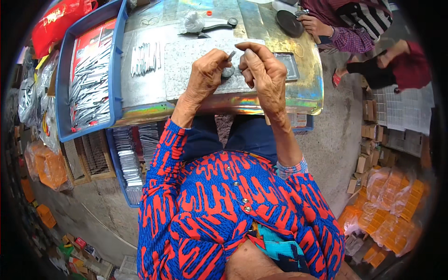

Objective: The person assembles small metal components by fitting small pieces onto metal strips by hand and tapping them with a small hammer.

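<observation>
Over the near part of the table, my left hand [205, 74] is closed, pinching a small flat grey metal piece [231, 56] between thumb and forefinger. My right hand [265, 72] is a short way to its right, with the fingers bent and the forefinger reaching over the thumb; anything in its fingers is too small or hidden to make out. Beneath both hands lies a speckled pale board [179, 65]. A small round dark object [227, 73] shows on it beside my left fingers. A dark-rimmed rectangular tray [291, 65] lies just beyond my right hand.
Left on the table are a row of thin metal pieces [145, 59] and a blue crate [119, 60] heaped with similar pieces. Black-handled pliers [219, 26] and a crumpled plastic bag [193, 21] lie behind. At far right, another person's hand [315, 24] is near a dark round pan [289, 23].
</observation>
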The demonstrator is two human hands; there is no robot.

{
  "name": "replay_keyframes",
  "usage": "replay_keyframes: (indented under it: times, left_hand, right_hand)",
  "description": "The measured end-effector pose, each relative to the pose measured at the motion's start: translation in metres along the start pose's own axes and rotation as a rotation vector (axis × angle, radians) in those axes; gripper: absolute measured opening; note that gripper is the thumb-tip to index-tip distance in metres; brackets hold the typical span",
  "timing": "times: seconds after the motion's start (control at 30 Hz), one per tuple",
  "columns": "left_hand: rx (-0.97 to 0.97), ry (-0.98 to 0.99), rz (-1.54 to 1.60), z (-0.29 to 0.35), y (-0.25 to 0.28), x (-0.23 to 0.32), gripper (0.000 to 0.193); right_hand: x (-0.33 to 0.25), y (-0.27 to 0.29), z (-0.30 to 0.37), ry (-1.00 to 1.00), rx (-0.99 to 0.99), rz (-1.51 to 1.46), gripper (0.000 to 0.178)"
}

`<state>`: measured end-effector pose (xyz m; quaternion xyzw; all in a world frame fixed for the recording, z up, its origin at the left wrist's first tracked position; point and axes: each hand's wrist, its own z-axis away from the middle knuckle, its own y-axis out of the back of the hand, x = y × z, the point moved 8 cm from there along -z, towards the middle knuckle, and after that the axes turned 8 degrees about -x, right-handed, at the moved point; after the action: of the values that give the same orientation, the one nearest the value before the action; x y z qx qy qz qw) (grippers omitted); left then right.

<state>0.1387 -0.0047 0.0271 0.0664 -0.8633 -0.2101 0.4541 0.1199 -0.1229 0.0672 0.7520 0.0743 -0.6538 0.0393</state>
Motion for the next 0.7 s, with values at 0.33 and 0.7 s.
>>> replay_keyframes:
  times: [0.33, 0.7]
  left_hand:
    - [0.046, 0.004, 0.046, 0.001, 0.003, 0.004, 0.01]
    - [0.039, 0.106, 0.138, 0.0, 0.002, -0.009, 0.004]
  right_hand:
    - [0.011, -0.013, -0.013, -0.164, -0.124, -0.033, 0.024]
    - [0.032, -0.015, 0.019, -0.051, -0.125, 0.32, 0.018]
